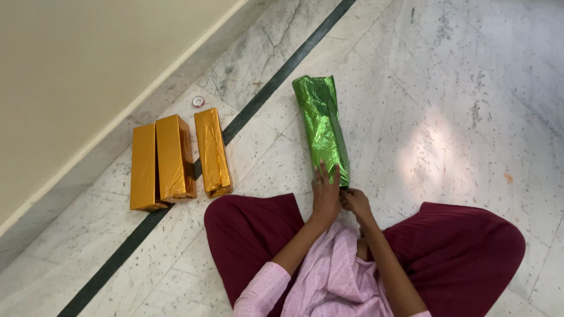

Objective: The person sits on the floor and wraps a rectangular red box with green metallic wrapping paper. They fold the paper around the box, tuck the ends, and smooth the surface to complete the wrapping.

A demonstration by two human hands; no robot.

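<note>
Three gold boxes by the wall, small tape roll beyond them, green-wrapped box lying on the marble floor, left hand flat on its near end, right hand pinching the foil edge, grip partly hidden

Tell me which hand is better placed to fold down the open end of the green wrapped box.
Probably the right hand: it sits at the near end of the green wrapped box, fingers pinching the foil there. The left hand lies flat on top of the box, so it seems better suited to keeping it steady.
</note>
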